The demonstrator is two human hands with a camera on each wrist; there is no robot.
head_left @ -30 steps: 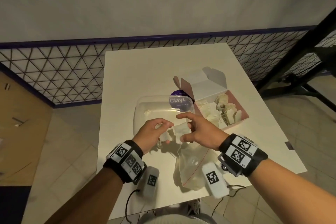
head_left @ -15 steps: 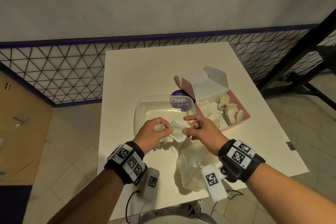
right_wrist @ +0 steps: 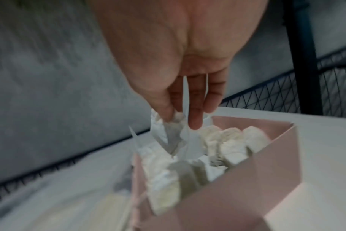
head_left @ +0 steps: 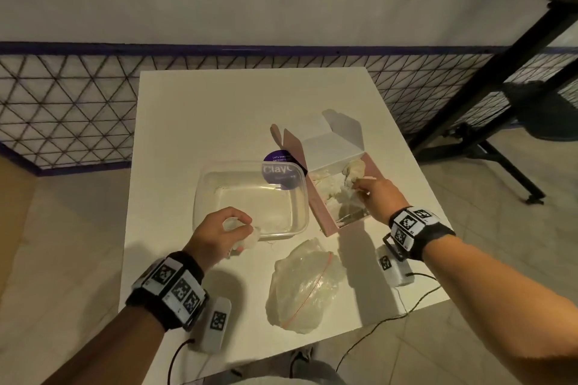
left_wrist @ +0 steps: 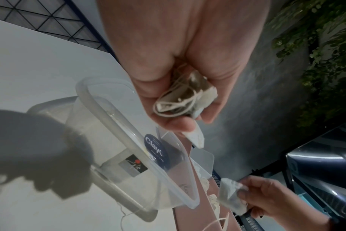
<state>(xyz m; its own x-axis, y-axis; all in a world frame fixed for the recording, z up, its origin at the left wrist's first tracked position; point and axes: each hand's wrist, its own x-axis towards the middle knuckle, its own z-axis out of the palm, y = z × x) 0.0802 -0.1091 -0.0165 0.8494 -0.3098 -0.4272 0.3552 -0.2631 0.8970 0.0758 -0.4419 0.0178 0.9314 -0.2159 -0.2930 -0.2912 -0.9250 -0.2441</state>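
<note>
My left hand [head_left: 233,230] grips a tea bag [left_wrist: 185,97] with string wound round it, at the near rim of a clear plastic tub [head_left: 250,197]. A paper tag [left_wrist: 196,138] hangs below the fingers. My right hand [head_left: 364,191] is over the open pink box [head_left: 325,219] and pinches a white tea bag wrapper [right_wrist: 168,132] above the white tea bags [right_wrist: 227,146] packed inside. In the left wrist view the right hand [left_wrist: 263,197] shows with that wrapper [left_wrist: 229,197] in its fingers.
A crumpled clear zip bag [head_left: 305,283] with a red seal lies on the white table [head_left: 219,109] near the front edge. A purple round label [head_left: 278,172] shows behind the tub. A mesh fence [head_left: 62,109] and a black stand [head_left: 488,122] border the table.
Both hands were together over the zip bag holding one tea bag. Now the right hand has moved right to the pink box with the wrapper, and the left keeps the bag by the tub.
</note>
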